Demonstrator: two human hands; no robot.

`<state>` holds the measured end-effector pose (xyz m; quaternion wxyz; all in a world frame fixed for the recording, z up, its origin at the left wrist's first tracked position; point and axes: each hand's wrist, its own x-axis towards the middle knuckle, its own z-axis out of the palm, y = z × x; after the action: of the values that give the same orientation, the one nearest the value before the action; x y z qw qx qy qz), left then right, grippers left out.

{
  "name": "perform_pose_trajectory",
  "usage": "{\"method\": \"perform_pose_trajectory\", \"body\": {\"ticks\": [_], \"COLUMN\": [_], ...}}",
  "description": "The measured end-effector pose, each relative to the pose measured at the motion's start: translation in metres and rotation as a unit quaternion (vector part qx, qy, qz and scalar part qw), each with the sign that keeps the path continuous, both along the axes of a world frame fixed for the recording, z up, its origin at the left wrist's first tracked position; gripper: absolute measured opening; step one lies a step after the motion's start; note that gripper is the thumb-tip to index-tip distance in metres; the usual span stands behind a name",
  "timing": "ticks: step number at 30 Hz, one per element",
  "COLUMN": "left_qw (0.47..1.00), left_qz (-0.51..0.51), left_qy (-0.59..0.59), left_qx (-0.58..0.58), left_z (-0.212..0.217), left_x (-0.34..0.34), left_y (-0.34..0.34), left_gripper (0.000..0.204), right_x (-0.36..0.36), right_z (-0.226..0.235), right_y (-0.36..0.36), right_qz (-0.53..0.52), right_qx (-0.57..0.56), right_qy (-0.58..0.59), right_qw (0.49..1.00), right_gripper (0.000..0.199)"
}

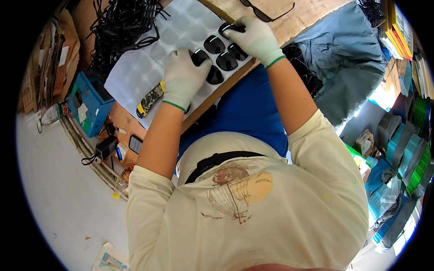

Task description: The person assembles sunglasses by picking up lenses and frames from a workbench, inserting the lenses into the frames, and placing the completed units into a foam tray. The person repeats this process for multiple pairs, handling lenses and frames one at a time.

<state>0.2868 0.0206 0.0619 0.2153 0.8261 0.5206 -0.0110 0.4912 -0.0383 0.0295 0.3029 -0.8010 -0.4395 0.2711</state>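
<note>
White gloves with green cuffs cover both hands. My left hand (186, 74) is closed on a dark sunglass lens (199, 57) at its fingertips. Farther right, my right hand (257, 39) grips another dark lens (227, 29) by its edge. Between and below the hands, several loose dark lenses (226, 61) lie in rows on a white dimpled tray (181, 22). Beside my left wrist rests a camouflage-patterned utility knife (150, 100) with yellow ends. Part of the left-hand lens is hidden by the fingers.
A tangle of black spectacle frames (122, 36) is heaped at the far left. Sunglasses (261, 13) lie on the wooden table (312, 16) beyond my right hand. A blue box (88, 104), a phone (135, 144) and a black adapter (106, 147) are at left; grey cloth (346, 58) is at right.
</note>
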Motion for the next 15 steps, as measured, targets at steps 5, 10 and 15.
{"method": "perform_pose_trajectory", "body": {"ticks": [5,10,15], "left_qw": [0.979,0.937,0.794], "left_qz": [0.063,0.090,0.179], "left_qy": [-0.119,-0.299,-0.492], "left_qx": [-0.155,-0.156,-0.308], "left_z": [0.015,0.021,0.026], "left_x": [-0.006,-0.027,-0.058], "left_y": [0.011,0.003,-0.014], "left_gripper": [0.049,0.032,0.026], "right_x": [0.010,0.009,0.007], "right_z": [-0.006,-0.004,0.006], "right_y": [0.000,0.002,0.000], "right_qz": [-0.046,-0.001,-0.039], "right_qx": [0.029,-0.015,-0.041], "right_qy": [0.065,0.018,0.074], "right_qw": [0.996,1.000,0.996], "right_gripper": [0.046,0.056,0.049]}}
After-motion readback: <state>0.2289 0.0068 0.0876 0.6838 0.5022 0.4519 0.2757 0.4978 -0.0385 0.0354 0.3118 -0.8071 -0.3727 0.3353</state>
